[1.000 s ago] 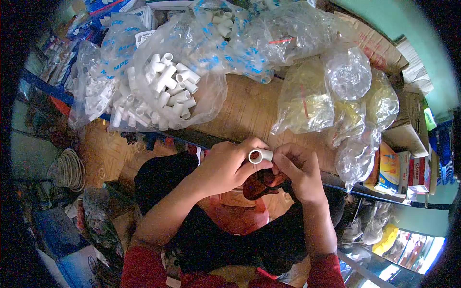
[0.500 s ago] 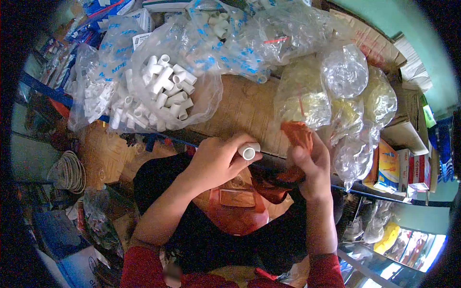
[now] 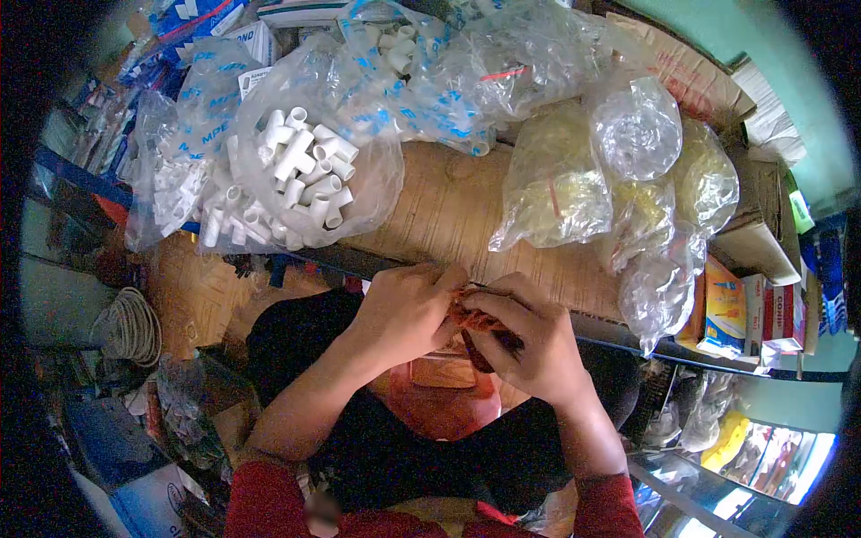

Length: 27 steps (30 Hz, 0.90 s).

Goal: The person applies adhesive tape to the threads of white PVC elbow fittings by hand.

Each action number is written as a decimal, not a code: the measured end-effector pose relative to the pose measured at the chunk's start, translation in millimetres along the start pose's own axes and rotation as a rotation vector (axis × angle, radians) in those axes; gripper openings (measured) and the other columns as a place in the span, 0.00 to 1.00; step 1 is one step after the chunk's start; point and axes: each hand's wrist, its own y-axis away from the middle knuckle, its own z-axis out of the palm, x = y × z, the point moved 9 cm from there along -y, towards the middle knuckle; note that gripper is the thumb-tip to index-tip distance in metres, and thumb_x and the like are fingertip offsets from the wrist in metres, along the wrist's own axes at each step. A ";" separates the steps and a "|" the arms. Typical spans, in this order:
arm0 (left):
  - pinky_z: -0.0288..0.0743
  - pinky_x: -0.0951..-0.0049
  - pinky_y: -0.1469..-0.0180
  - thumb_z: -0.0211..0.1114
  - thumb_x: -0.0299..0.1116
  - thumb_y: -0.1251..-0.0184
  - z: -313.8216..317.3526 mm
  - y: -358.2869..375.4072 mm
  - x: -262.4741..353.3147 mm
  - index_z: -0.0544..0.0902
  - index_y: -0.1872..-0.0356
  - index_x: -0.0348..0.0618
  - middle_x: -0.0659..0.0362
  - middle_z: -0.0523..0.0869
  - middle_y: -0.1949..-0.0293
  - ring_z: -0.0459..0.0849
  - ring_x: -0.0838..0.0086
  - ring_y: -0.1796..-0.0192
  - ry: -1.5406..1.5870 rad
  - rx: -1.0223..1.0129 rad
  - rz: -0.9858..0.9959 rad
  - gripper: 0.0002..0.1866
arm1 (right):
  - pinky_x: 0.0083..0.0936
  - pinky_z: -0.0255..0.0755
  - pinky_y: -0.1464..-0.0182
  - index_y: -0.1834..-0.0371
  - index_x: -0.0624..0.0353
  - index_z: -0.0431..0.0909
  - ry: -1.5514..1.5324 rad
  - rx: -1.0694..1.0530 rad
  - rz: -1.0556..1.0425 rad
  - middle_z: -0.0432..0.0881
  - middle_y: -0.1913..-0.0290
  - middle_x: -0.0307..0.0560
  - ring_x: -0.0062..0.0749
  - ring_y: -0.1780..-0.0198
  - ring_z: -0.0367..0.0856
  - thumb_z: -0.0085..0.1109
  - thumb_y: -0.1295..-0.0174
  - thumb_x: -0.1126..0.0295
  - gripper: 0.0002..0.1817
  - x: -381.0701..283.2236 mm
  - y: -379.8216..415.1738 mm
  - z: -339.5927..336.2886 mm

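Vs. earlier frame, R hand (image 3: 531, 343) is now right by L hand (image 3: 405, 311), fingers clamped on bunched orange cloth (image 3: 478, 321) btwn them, just off tabletop (image 3: 439, 211) edge; L fingers curled, grip unclear, white fitting now hidden.

The fittings (image 3: 294, 154) are white, the cloth (image 3: 478, 319) orange-red, the sleeve (image 3: 607, 507) dark red.
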 end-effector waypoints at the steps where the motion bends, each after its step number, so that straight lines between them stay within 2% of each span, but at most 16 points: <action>1: 0.76 0.57 0.68 0.69 0.39 0.52 4.0 0.8 -2.7 0.76 0.64 0.42 0.52 0.81 0.74 0.82 0.55 0.70 -0.005 -0.007 -0.019 0.17 | 0.34 0.78 0.60 0.56 0.57 0.79 0.047 -0.022 0.020 0.79 0.57 0.48 0.46 0.62 0.82 0.65 0.51 0.69 0.16 0.4 0.4 0.4; 4: 0.76 0.58 0.69 0.71 0.38 0.55 0.9 3.1 -3.6 0.77 0.65 0.43 0.54 0.81 0.72 0.82 0.55 0.71 0.021 0.084 -0.020 0.18 | 0.34 0.78 0.62 0.58 0.56 0.79 0.099 -0.003 0.044 0.79 0.60 0.49 0.46 0.63 0.82 0.66 0.51 0.68 0.16 -0.4 0.4 0.5; 7: 0.76 0.63 0.70 0.72 0.35 0.53 -16.8 4.2 2.7 0.78 0.64 0.42 0.54 0.82 0.72 0.82 0.58 0.72 0.122 0.267 0.012 0.17 | 0.27 0.76 0.66 0.59 0.60 0.79 -0.140 0.153 0.083 0.81 0.64 0.46 0.35 0.67 0.82 0.65 0.45 0.68 0.12 16.3 3.6 -8.2; 8: 0.76 0.65 0.71 0.72 0.33 0.53 -24.3 4.2 5.5 0.78 0.63 0.42 0.54 0.82 0.72 0.83 0.59 0.72 0.167 0.333 0.025 0.16 | 0.24 0.75 0.66 0.59 0.61 0.78 -0.313 0.197 0.216 0.81 0.65 0.45 0.30 0.67 0.81 0.64 0.43 0.68 0.11 28.2 5.5 -11.1; 10: 0.76 0.66 0.71 0.71 0.35 0.48 -32.0 1.3 12.4 0.77 0.62 0.40 0.52 0.81 0.73 0.83 0.59 0.70 0.250 0.335 0.061 0.16 | 0.19 0.72 0.67 0.60 0.64 0.78 -0.658 0.282 0.479 0.82 0.67 0.41 0.22 0.68 0.79 0.62 0.40 0.69 0.10 47.1 12.6 -10.7; 11: 0.77 0.67 0.71 0.70 0.35 0.45 -34.4 0.4 14.4 0.76 0.61 0.39 0.51 0.81 0.74 0.84 0.59 0.69 0.291 0.340 0.075 0.15 | 0.18 0.71 0.67 0.60 0.65 0.78 -0.719 0.254 0.513 0.82 0.66 0.41 0.20 0.67 0.78 0.62 0.39 0.69 0.11 49.9 13.6 -7.2; 13: 0.74 0.74 0.72 0.68 0.33 0.42 -28.5 4.0 7.9 0.77 0.60 0.37 0.55 0.82 0.74 0.82 0.70 0.73 0.474 0.400 -0.009 0.14 | 0.15 0.70 0.66 0.60 0.68 0.78 -0.842 0.187 0.579 0.82 0.66 0.39 0.16 0.66 0.76 0.60 0.37 0.69 0.11 57.8 16.8 -0.3; 14: 0.72 0.78 0.72 0.67 0.32 0.40 -25.9 7.0 3.1 0.78 0.59 0.36 0.56 0.82 0.75 0.81 0.75 0.75 0.564 0.430 -0.054 0.13 | 0.16 0.71 0.63 0.57 0.68 0.78 -0.797 0.139 0.561 0.82 0.67 0.40 0.20 0.66 0.78 0.62 0.39 0.71 0.12 58.3 18.6 0.8; 17: 0.71 0.81 0.73 0.63 0.35 0.36 -10.8 6.7 -5.0 0.77 0.55 0.34 0.60 0.82 0.74 0.77 0.82 0.76 0.742 0.292 -0.145 0.15 | 0.17 0.72 0.61 0.54 0.68 0.78 -0.508 0.319 0.293 0.82 0.67 0.40 0.20 0.66 0.78 0.64 0.41 0.71 0.14 32.4 9.1 -15.3; 18: 0.69 0.82 0.74 0.60 0.37 0.33 -1.8 7.5 -7.1 0.77 0.53 0.33 0.64 0.80 0.76 0.74 0.84 0.77 0.839 0.258 -0.155 0.16 | 0.18 0.73 0.59 0.53 0.68 0.78 -0.432 0.253 0.262 0.83 0.65 0.42 0.20 0.63 0.78 0.65 0.42 0.73 0.15 33.1 8.2 -13.6; 21: 0.69 0.77 0.72 0.59 0.40 0.32 8.8 10.5 -11.9 0.77 0.55 0.35 0.57 0.81 0.74 0.78 0.79 0.73 0.952 0.143 -0.220 0.16 | 0.19 0.73 0.58 0.53 0.69 0.78 -0.598 0.065 0.409 0.83 0.62 0.44 0.19 0.61 0.77 0.65 0.42 0.73 0.15 42.0 10.0 -5.3; 22: 0.67 0.79 0.74 0.59 0.39 0.32 6.9 10.4 -11.3 0.77 0.54 0.35 0.60 0.79 0.76 0.74 0.82 0.75 0.968 0.150 -0.200 0.16 | 0.19 0.72 0.59 0.54 0.68 0.78 -0.640 0.058 0.271 0.83 0.64 0.43 0.18 0.62 0.77 0.64 0.42 0.74 0.14 35.9 3.5 -9.4; 24: 0.62 0.83 0.78 0.58 0.38 0.31 2.6 9.2 -10.4 0.77 0.53 0.34 0.66 0.75 0.78 0.68 0.86 0.80 0.999 0.164 -0.161 0.16 | 0.18 0.72 0.60 0.55 0.69 0.78 -0.669 0.034 0.327 0.82 0.66 0.42 0.17 0.64 0.76 0.64 0.42 0.74 0.13 36.3 6.6 -4.2; 27: 0.61 0.84 0.78 0.57 0.39 0.31 5.2 7.2 -16.1 0.78 0.53 0.34 0.67 0.75 0.77 0.68 0.87 0.79 1.104 0.065 -0.206 0.17 | 0.18 0.72 0.63 0.56 0.69 0.78 -0.687 -0.011 0.359 0.82 0.68 0.41 0.16 0.65 0.75 0.64 0.42 0.75 0.12 38.3 9.6 1.2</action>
